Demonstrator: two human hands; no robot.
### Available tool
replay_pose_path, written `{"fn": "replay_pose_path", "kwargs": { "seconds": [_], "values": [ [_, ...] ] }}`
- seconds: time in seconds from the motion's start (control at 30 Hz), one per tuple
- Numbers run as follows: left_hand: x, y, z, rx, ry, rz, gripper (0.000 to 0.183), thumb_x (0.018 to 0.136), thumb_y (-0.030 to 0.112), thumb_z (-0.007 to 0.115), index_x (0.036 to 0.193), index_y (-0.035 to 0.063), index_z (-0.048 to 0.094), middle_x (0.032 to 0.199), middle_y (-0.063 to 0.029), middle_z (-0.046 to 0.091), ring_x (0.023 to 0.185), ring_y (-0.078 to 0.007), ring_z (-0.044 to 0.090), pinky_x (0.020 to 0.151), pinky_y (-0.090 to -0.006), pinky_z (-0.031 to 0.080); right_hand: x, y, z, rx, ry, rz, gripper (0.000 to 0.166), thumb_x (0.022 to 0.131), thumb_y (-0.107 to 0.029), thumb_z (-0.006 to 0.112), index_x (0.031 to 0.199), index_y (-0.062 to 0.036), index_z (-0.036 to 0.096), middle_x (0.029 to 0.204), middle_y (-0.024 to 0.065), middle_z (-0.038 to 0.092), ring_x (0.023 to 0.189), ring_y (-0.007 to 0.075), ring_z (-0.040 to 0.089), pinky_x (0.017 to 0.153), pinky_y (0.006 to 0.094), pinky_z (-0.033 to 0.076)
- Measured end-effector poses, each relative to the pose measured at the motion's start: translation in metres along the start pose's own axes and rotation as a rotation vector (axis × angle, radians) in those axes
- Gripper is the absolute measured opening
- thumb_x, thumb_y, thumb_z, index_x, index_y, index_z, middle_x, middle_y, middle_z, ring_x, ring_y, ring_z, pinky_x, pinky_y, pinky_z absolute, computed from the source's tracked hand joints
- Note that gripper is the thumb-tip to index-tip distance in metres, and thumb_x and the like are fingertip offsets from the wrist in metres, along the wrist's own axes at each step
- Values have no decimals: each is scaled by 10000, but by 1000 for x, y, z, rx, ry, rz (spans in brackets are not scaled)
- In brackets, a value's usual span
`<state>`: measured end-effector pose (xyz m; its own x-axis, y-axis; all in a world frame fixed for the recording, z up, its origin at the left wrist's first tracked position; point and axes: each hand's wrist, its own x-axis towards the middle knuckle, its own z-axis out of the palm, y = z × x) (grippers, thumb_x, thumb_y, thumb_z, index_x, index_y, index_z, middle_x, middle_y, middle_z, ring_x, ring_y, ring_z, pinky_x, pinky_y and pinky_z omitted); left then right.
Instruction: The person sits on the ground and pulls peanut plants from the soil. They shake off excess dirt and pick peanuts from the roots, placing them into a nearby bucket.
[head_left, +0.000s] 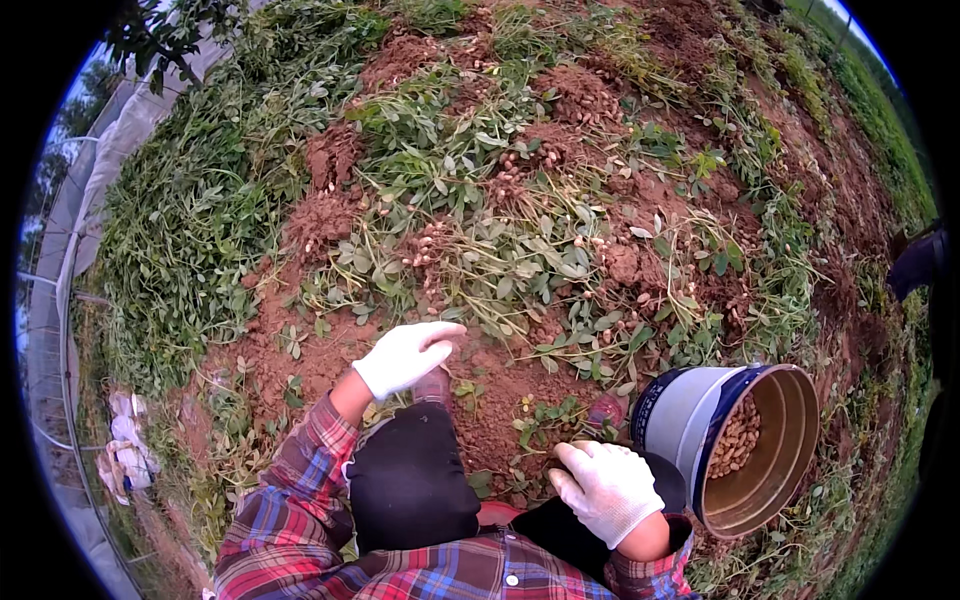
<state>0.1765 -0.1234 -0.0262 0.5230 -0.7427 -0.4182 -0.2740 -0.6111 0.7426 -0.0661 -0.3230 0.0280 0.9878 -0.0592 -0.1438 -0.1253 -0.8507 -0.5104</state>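
Observation:
My left hand (411, 358), in a white knit glove, hovers above the bare soil (480, 405) just past my left knee. Its fingers point right with the thumb slightly apart, and nothing shows in it. My right hand (607, 487), gloved alike, is by my right knee with thumb and forefinger spread; its palm is hidden and no held thing shows. Before me lie uprooted peanut plants (517, 259), their pods (424, 251) and soil-caked roots exposed. To the right of my right hand, a metal bucket (679, 420) leans with its mouth to the right, some peanuts (735, 442) inside.
A thick heap of leafy peanut vines (187, 232) spreads at the left. Beyond it runs a plastic-covered greenhouse frame (71, 292). Pale bags (127, 450) lie at the lower left. More pulled plants with clods (581, 94) reach far back. A dark shape (919, 262) shows at the right rim.

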Motion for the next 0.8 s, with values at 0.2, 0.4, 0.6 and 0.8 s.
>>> {"fn": "replay_pose_path", "kwargs": {
  "seconds": [0.2, 0.4, 0.6, 0.8],
  "values": [
    [98, -211, 41, -542, 54, -490, 398, 922, 305, 550, 1210, 31, 554, 1059, -77, 647, 837, -124, 620, 721, -273, 470, 29, -12, -23, 131, -75, -28, 255, 799, -151, 652, 1023, -35, 621, 947, 151, 634, 822, 318, 602, 729, 391, 487],
    [223, -204, 28, -899, 411, -797, 841, 794, 705, 482, 1279, 20, 447, 1182, -129, 450, 1069, -234, 426, 872, -369, 371, 63, -5, -32, 158, -280, -1, 305, 799, -201, 640, 1051, -35, 592, 954, 134, 618, 803, 308, 582, 701, 397, 476],
    [287, -227, 37, -512, 460, -921, 1070, 697, 707, 589, 1302, -151, 381, 1378, -277, 397, 1278, -338, 413, 1055, -383, 315, 82, -6, -32, 189, -374, -47, 251, 800, -206, 612, 980, -37, 568, 880, 131, 585, 768, 319, 559, 669, 410, 465],
    [258, -182, 55, -566, 641, -785, 477, 679, 283, 713, 978, -67, 586, 925, -172, 636, 831, -264, 591, 776, -372, 468, 83, 0, -25, 230, -334, -27, 236, 786, -198, 618, 953, -39, 570, 836, 130, 575, 753, 319, 557, 653, 405, 467]
  ]
}}
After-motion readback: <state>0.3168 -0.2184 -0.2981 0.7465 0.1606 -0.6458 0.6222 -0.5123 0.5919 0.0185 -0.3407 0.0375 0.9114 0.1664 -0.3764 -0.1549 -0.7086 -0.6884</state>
